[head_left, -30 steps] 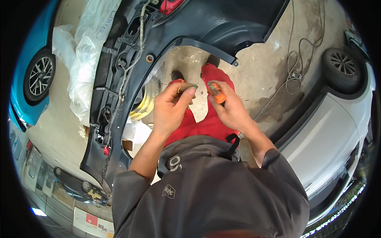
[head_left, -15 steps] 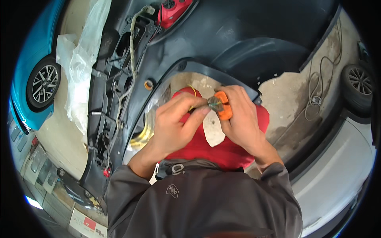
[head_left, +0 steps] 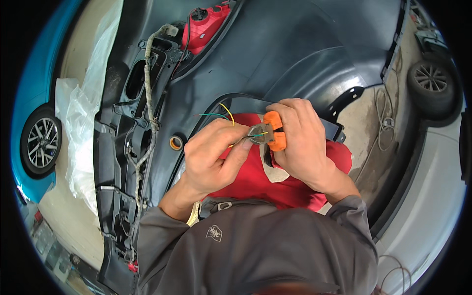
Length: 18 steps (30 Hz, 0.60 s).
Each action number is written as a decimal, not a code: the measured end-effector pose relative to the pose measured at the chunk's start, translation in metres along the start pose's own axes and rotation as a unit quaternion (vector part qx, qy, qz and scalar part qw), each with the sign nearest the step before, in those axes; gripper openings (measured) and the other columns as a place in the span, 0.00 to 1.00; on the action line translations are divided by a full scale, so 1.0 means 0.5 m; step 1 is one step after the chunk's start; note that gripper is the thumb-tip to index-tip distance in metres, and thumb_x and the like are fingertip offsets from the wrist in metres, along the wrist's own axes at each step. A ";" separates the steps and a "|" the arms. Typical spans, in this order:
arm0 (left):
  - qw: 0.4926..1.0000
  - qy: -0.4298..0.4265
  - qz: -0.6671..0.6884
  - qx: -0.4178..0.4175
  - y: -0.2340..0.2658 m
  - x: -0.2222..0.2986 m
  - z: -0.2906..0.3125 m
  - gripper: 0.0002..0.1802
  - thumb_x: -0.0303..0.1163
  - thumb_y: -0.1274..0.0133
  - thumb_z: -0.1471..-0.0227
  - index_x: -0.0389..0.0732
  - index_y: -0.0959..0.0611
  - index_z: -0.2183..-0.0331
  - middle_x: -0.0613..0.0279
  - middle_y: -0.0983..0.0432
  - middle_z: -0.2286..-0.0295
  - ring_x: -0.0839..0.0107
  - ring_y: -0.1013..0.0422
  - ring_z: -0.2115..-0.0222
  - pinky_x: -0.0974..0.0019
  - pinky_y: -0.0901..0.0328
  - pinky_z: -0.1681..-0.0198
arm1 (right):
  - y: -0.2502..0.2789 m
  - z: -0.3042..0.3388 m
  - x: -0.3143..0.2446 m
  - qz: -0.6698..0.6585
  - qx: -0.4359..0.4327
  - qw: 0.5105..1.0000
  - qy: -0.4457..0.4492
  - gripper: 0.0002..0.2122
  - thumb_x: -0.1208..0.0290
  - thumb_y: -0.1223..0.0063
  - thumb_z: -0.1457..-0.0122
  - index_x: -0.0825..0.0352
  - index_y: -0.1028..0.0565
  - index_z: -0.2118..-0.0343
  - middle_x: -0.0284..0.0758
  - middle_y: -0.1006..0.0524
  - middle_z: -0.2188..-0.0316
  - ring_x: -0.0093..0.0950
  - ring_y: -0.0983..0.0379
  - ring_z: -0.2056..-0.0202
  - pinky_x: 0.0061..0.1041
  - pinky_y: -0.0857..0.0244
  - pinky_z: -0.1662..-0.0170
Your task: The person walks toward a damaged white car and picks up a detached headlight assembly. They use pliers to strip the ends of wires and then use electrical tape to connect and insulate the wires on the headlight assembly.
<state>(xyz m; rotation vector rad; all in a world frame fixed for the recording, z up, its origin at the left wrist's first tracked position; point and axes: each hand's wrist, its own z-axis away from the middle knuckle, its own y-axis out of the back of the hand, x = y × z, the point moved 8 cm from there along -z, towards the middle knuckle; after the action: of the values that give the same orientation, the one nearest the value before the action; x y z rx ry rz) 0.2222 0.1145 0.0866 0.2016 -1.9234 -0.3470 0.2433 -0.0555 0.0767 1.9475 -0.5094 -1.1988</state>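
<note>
My left hand [head_left: 211, 156] is closed in a pinch on thin wires in front of me. Loose ends of a yellow wire [head_left: 228, 114] and a green wire [head_left: 212, 115] stick out past its fingers. My right hand [head_left: 306, 142] is wrapped round pliers with orange handles [head_left: 278, 141]. Their metal jaws [head_left: 260, 133] lie by my left fingertips, with short green and yellow wire ends across them. Whether the jaws bite the wires I cannot tell. Beneath both hands are red-clad legs [head_left: 236, 169].
A large dark car bumper [head_left: 295, 49] spreads ahead and left, bearing a taped wiring harness [head_left: 148, 83], a red lamp [head_left: 201, 32] and a tape roll [head_left: 176, 143]. Clear plastic sheeting [head_left: 81, 142] and a blue car [head_left: 37, 64] are left. A silver car [head_left: 427, 191] and cable [head_left: 381, 115] are right.
The view has shifted, so the bumper shows differently. Loose green and yellow wire ends now stand out plainly beyond my left hand. Both hands keep their grips close together.
</note>
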 end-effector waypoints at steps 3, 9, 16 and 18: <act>0.999 -0.002 0.029 0.013 0.021 -0.014 0.023 0.08 0.15 0.34 0.50 0.29 0.13 0.64 0.51 0.17 0.70 0.61 0.21 0.73 0.64 0.28 0.70 | -0.014 0.004 -0.033 0.023 -0.003 1.000 -0.004 0.23 0.80 0.33 0.54 0.67 0.23 0.52 0.39 0.23 0.56 0.42 0.25 0.56 0.40 0.29 0.54; 0.997 -0.030 0.053 0.036 0.075 -0.010 0.058 0.09 0.15 0.34 0.52 0.29 0.13 0.64 0.51 0.17 0.71 0.60 0.21 0.73 0.63 0.27 0.69 | -0.031 -0.005 -0.096 0.057 -0.027 0.998 0.012 0.23 0.82 0.34 0.54 0.68 0.24 0.51 0.40 0.23 0.55 0.42 0.25 0.55 0.40 0.30 0.53; 0.995 -0.058 0.036 0.077 0.141 0.000 0.087 0.07 0.17 0.35 0.49 0.29 0.15 0.66 0.54 0.19 0.74 0.65 0.26 0.77 0.66 0.34 0.74 | -0.055 -0.026 -0.163 0.084 -0.046 0.994 0.045 0.24 0.82 0.34 0.54 0.69 0.24 0.51 0.41 0.23 0.56 0.43 0.25 0.54 0.42 0.32 0.49; 0.995 -0.047 0.027 0.078 0.153 0.000 0.092 0.07 0.17 0.34 0.49 0.30 0.15 0.66 0.54 0.19 0.73 0.65 0.26 0.77 0.66 0.34 0.73 | -0.064 -0.026 -0.171 0.084 -0.052 0.993 0.069 0.26 0.83 0.34 0.55 0.70 0.25 0.49 0.42 0.23 0.56 0.44 0.26 0.56 0.41 0.33 0.50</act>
<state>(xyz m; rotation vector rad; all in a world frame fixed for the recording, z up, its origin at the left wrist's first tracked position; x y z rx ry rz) 0.1812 0.1934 0.0963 0.2391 -2.0460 -0.1718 0.2120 0.0271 0.1030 1.8451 -0.5168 -0.9593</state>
